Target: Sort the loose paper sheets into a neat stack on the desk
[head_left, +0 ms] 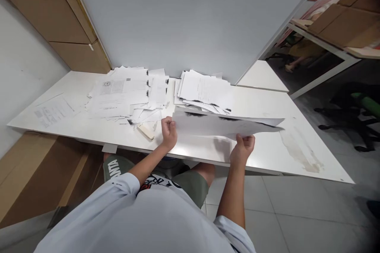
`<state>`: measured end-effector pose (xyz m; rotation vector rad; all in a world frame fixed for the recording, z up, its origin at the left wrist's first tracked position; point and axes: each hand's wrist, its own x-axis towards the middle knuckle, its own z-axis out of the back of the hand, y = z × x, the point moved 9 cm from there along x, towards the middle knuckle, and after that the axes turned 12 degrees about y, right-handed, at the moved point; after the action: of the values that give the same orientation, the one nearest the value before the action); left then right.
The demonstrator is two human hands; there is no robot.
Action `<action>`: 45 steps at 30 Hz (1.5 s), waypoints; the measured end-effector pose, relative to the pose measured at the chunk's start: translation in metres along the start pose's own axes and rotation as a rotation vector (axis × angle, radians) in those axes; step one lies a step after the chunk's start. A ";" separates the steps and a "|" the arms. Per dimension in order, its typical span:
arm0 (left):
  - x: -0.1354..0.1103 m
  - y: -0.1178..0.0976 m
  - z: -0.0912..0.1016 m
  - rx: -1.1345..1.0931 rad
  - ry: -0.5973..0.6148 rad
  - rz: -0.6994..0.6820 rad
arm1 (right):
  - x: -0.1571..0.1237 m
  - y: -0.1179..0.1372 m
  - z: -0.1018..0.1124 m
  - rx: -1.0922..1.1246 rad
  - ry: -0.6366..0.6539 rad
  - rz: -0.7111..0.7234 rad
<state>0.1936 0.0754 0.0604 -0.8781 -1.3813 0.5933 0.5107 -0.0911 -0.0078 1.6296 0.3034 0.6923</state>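
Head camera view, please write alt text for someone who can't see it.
The left hand and right hand hold up a sheaf of printed paper above a white table. Messy piles of paper lie on the table beyond them, in front of a grey panel.

The left hand [169, 134] and right hand [242, 150] are holding a printed paper sheet [225, 124] up by its edges, above a white table [267, 154] and just in front of loose document piles [204, 91].
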 end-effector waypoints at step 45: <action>-0.035 0.051 0.107 0.825 0.726 0.337 | -0.012 -0.032 -0.101 -0.509 1.095 -0.599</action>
<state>0.0902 0.0952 -0.0053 -0.5424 -0.2619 0.8943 0.4470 -0.0104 -0.0373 0.4914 1.2274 1.0220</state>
